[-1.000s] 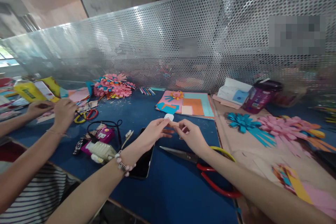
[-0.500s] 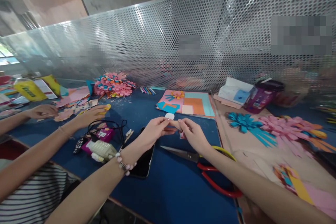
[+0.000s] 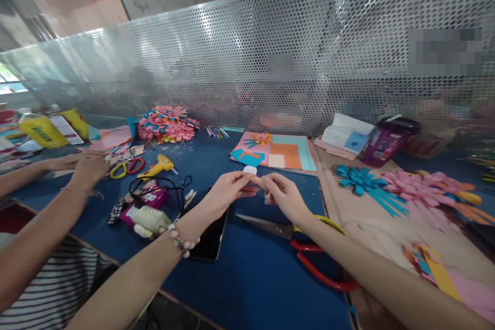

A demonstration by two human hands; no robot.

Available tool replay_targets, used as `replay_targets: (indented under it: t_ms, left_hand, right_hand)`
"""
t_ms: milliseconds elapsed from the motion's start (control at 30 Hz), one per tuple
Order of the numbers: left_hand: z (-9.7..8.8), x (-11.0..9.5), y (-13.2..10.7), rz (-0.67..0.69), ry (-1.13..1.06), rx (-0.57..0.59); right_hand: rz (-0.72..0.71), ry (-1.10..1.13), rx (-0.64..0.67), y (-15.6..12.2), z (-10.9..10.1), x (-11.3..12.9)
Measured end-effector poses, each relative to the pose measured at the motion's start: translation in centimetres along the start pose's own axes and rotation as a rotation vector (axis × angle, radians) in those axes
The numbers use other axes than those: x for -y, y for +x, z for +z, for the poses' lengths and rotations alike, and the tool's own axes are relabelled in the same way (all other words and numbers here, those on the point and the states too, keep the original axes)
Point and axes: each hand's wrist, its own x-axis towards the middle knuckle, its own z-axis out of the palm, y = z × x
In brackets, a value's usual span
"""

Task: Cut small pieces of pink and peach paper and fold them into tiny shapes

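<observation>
My left hand (image 3: 226, 193) and my right hand (image 3: 285, 197) meet over the blue table (image 3: 247, 278), fingertips pinched together on a small pinkish paper piece (image 3: 260, 182) between them. A small white object (image 3: 249, 169) lies just beyond my left fingertips. Large scissors (image 3: 305, 250) with red and yellow handles lie below my right wrist. A black phone (image 3: 211, 240) lies under my left forearm, which wears a bead bracelet.
A co-worker's hands (image 3: 83, 167) rest at the left near small scissors (image 3: 126, 167) and a yellow glue gun (image 3: 159, 167). Paper flowers (image 3: 168, 125), coloured sheets (image 3: 288, 154), a tissue pack (image 3: 345, 136) and pink-blue flowers (image 3: 406, 188) lie around. A perforated metal screen (image 3: 251, 62) stands behind.
My hands have stayed pinched together and barely moved. The co-worker's hand drew back left, leaving the yellow glue gun lying on the table.
</observation>
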Motion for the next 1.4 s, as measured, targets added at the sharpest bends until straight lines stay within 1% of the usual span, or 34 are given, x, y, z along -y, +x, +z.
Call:
replay_targets:
  t_ms: [133, 233, 333, 433, 567, 733, 1000, 1133, 1267, 1400]
  left_hand:
    - [0.0, 0.0, 0.0, 0.001, 0.006, 0.013]
    - [0.1, -0.1, 0.0, -0.010, 0.005, 0.023]
    - [0.2, -0.3, -0.1, -0.036, 0.022, 0.010]
    - [0.3, -0.3, -0.1, -0.038, 0.044, 0.004]
    - [0.1, -0.1, 0.1, -0.005, 0.097, -0.017]
    - [-0.1, 0.3, 0.3, 0.067, 0.258, -0.028]
    - [-0.5, 0.8, 0.4, 0.165, 0.387, -0.036]
    - [-0.7, 0.9, 0.5, 0.181, 0.369, -0.040]
    - [-0.6, 1.0, 0.5, 0.172, 0.312, -0.092]
    - [-0.1, 0.8, 0.3, 0.181, 0.204, -0.077]
  right_hand:
    - [0.007, 0.000, -0.016, 0.1, -0.1, -0.1]
    - [0.022, 0.026, -0.060, 0.2, -0.1, -0.1]
    - [0.032, 0.050, -0.109, 0.2, 0.0, -0.3]
    - [0.027, 0.038, -0.118, 0.1, 0.1, -0.4]
    - [-0.002, -0.018, -0.112, 0.0, 0.2, -0.4]
    - [-0.028, -0.111, -0.127, -0.2, 0.2, 0.1]
    - [-0.129, -0.210, -0.038, -0.6, 0.4, 0.1]
    - [-0.202, -0.290, -0.028, -0.6, 0.6, -0.1]
    - [-0.190, -0.319, -0.036, -0.6, 0.6, -0.2]
    - [-0.187, -0.298, -0.052, -0.6, 0.7, -0.2]
